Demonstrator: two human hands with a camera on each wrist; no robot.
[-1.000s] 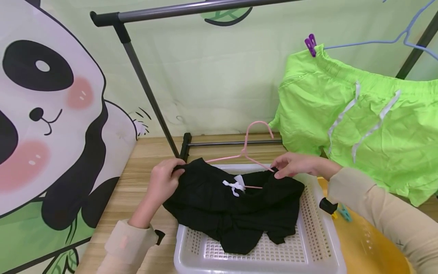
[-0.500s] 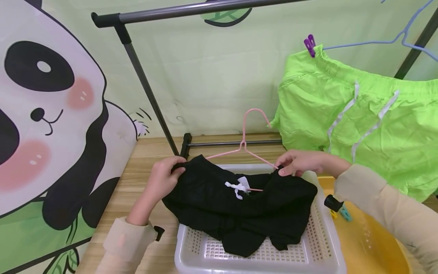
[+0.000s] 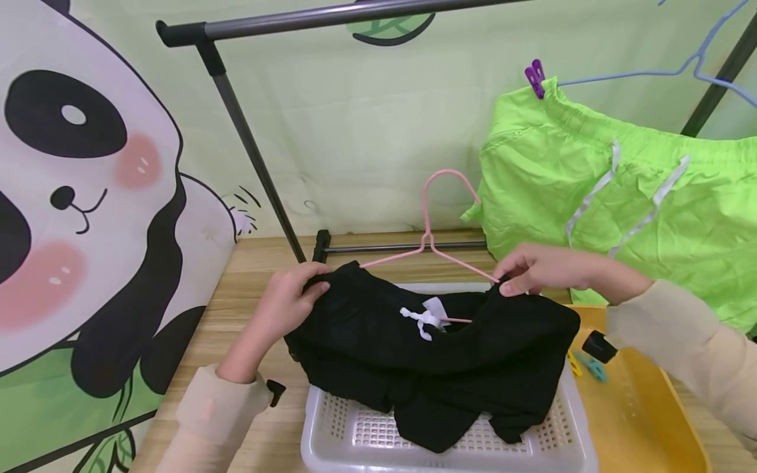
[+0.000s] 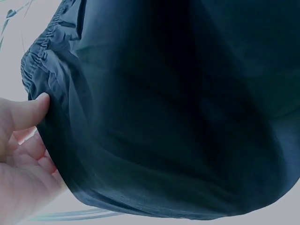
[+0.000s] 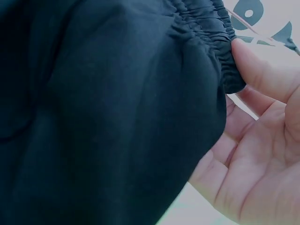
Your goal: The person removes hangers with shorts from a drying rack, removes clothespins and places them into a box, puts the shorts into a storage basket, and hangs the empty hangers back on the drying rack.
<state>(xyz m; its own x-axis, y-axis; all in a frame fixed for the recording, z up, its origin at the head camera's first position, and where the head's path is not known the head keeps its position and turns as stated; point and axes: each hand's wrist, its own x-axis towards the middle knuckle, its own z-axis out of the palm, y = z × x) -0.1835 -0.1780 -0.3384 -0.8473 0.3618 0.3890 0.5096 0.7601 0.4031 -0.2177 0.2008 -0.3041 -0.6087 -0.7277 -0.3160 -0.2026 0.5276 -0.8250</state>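
Black shorts with a white drawstring bow are stretched between both hands over a white basket. My left hand pinches the waistband at its left end, thumb in front, as the left wrist view also shows. At the other end my right hand pinches the gathered waistband between thumb and fingers. A pink hanger sits inside the waist, its hook standing up and its lower bar partly showing in the opening. The hanger's ends are hidden by cloth and hands.
A dark metal rack stands behind. On its right, bright green shorts hang from a blue hanger with a purple clothespin. A yellow tub holds yellow and teal clothespins beside the basket.
My right hand has moved rightward and slightly up, drawing the waistband wider. The pink hanger has risen, and the black shorts spread further over the basket. The left hand has shifted slightly up.
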